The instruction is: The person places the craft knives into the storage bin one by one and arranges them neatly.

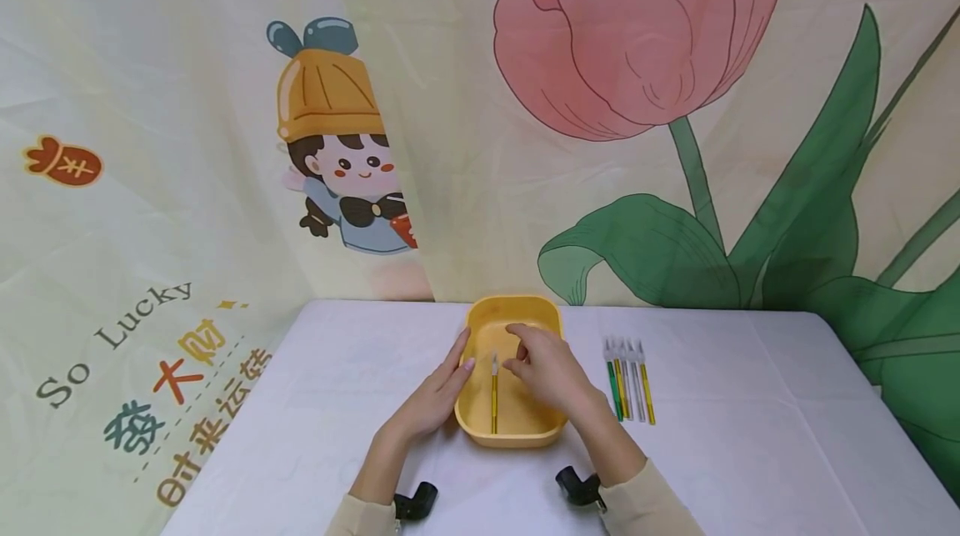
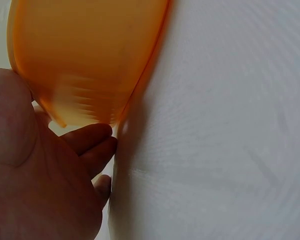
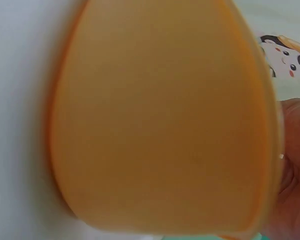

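A yellow plastic tray (image 1: 510, 441) stands on the table, and a craft knife (image 1: 494, 394) with a gold handle and a clear cap lies lengthwise inside it. My left hand (image 1: 427, 401) holds the tray's left side, thumb over the rim and fingers against the outer wall; in the left wrist view the fingers (image 2: 97, 150) touch that wall. Over the tray's right half hovers my right hand (image 1: 551, 369), its thumb and index finger bent and apart, with nothing between them. The knife lies just left of them. The tray wall (image 3: 160, 120) hides most of the right hand in its wrist view.
Right of the tray, several capped craft knives (image 1: 628, 382) with green, gold and silver handles lie side by side. A white cloth covers the table (image 1: 750, 436). Behind it hangs a printed curtain (image 1: 450, 186). Black wrist cameras (image 1: 577, 486) sit below both hands.
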`<state>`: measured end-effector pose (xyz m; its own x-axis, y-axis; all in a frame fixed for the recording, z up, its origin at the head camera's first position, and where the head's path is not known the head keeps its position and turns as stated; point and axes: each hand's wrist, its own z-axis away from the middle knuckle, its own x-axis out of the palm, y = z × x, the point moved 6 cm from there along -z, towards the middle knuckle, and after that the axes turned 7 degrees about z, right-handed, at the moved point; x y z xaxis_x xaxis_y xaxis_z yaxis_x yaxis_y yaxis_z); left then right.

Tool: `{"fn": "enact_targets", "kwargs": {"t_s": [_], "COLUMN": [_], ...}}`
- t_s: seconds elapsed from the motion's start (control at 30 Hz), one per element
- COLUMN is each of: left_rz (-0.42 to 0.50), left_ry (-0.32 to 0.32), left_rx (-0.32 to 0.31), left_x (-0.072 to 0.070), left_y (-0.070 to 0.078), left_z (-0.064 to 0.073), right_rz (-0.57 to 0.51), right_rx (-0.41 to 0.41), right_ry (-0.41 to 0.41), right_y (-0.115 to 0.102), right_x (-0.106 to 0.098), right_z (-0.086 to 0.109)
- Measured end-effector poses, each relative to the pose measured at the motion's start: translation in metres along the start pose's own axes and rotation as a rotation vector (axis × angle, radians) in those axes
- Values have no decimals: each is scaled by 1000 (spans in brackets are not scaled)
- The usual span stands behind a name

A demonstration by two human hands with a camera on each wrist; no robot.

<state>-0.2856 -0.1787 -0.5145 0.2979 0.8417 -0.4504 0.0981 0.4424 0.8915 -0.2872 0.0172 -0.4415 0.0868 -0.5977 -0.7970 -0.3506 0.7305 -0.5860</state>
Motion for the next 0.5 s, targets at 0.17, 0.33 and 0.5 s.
{"fn": "enact_targets", "kwargs": {"t_s": [0.17, 0.33, 0.5], "left_rz": [-4, -17, -11], "left_ry": [0, 4, 11], "left_rx": [0, -4, -14], "left_x": [1, 0, 1], "left_y": [0, 0, 0], "left_z": [0, 0, 0], "right_rz": [-17, -23, -4], "right_rx": [33, 63, 71], "right_ry": [30, 59, 89], "right_y": [5, 13, 20], "right_x": [-15, -27, -35], "right_z": [5, 9, 9]}}
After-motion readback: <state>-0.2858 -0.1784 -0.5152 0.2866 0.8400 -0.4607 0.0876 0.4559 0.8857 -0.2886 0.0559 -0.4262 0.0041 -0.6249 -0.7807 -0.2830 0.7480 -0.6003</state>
